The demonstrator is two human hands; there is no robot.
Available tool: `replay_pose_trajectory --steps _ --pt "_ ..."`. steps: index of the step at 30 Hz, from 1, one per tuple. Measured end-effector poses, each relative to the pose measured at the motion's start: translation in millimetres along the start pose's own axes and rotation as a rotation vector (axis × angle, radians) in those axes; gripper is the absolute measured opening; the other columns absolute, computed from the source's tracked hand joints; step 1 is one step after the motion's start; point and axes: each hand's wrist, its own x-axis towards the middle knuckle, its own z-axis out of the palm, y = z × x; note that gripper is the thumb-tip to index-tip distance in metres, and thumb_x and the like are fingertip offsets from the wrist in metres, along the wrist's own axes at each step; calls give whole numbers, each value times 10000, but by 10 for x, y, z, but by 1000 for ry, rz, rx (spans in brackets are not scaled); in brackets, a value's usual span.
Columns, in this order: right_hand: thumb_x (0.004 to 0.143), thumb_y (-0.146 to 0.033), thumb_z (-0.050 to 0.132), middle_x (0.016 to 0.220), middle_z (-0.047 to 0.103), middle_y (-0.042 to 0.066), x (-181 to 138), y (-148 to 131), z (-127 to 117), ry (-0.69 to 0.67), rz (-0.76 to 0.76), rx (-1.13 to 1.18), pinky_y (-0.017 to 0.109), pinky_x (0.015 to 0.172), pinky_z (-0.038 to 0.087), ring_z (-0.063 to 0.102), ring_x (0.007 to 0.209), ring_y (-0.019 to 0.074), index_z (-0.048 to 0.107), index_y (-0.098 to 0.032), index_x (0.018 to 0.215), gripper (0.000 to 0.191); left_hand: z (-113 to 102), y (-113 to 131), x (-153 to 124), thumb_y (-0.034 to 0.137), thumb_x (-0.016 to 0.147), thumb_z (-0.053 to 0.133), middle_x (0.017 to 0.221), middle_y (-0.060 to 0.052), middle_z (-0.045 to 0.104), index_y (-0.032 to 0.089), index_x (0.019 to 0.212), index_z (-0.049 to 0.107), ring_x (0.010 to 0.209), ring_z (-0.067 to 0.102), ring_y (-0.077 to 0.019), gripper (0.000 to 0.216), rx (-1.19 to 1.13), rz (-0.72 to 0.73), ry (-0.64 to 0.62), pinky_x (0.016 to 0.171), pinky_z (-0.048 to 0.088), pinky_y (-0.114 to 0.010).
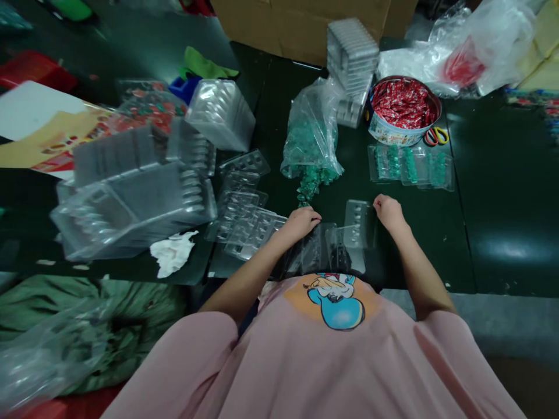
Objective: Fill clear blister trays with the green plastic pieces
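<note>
My left hand is closed on the left edge of a clear plastic blister tray lying open on the dark green table just in front of my pink shirt. My right hand is curled shut at the tray's upper right corner. A clear bag of small green wrapped candies spills onto the table just beyond my left hand. A filled blister tray with green candies lies beyond my right hand.
Stacks of empty clear trays crowd the left side, with loose ones beside my left arm. A round tin of red sachets, scissors, a tall tray stack, a cardboard box and plastic bags stand at the back. A crumpled white tissue lies near the edge.
</note>
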Motion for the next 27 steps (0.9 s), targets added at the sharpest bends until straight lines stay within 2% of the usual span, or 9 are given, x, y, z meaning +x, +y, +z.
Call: replay_pose_trajectory --steps 5,9,12,14,17,19,23,25,27 --pt "948 -155 383 994 656 124 488 -269 35 121 24 -42 294 730 407 617 839 209 644 -158 1016 270 -11 51 -49 228 868 551 962 -66 717 211 971 759 925 658 -207 233 -2 -11 -7 829 476 -292" --pt "950 -127 352 1056 634 150 720 -492 137 93 53 -64 310 754 423 626 847 215 642 -140 1057 309 -140 -7 -40 244 880 562 1007 -82 707 197 1020 742 956 653 -217 232 31 -126 137 840 479 -307" --pt "959 -166 380 1086 623 155 773 -578 160 71 59 -71 318 768 434 630 867 219 642 -143 1079 289 -212 -93 27 236 868 593 1079 -103 673 189 1109 705 1011 635 -230 269 103 -197 234 859 478 -311" --pt "949 -214 446 1104 616 156 756 -603 146 69 54 -73 325 783 442 623 902 231 644 -150 1098 256 -223 -140 80 226 839 633 1091 -110 654 187 1142 683 1026 626 -240 309 142 -182 214 866 479 -316" --pt "919 -236 515 1151 606 161 669 -631 102 151 19 -58 369 840 446 584 1021 275 643 -164 1148 272 -199 -175 128 180 817 633 1063 -105 640 188 1100 686 1019 621 -243 289 169 -137 168 879 479 -327" --pt "917 -225 504 1172 606 158 580 -670 74 232 -50 4 404 888 440 554 1084 294 647 -171 1159 286 -183 -180 132 135 814 589 1053 -105 639 187 1060 693 1016 619 -241 272 153 -134 195 883 478 -332" --pt "918 -219 470 1122 638 134 375 -841 94 259 -254 337 384 932 454 578 1063 248 676 -171 1088 271 -197 -138 135 130 778 567 983 -89 654 180 1020 693 939 626 -213 276 -104 -165 355 860 487 -327" --pt "896 -231 500 1054 665 101 290 -955 151 175 -315 562 347 906 484 615 981 207 681 -181 1050 244 -216 -74 167 169 759 589 932 -67 662 166 1013 684 856 629 -180 271 -392 -178 423 824 497 -311" --pt "859 -241 546 1010 684 68 232 -1051 218 69 -323 762 319 870 508 639 911 176 679 -193 1040 230 -234 16 221 217 744 616 891 -48 670 151 1009 673 796 631 -152 279 -734 -204 436 775 503 -290"
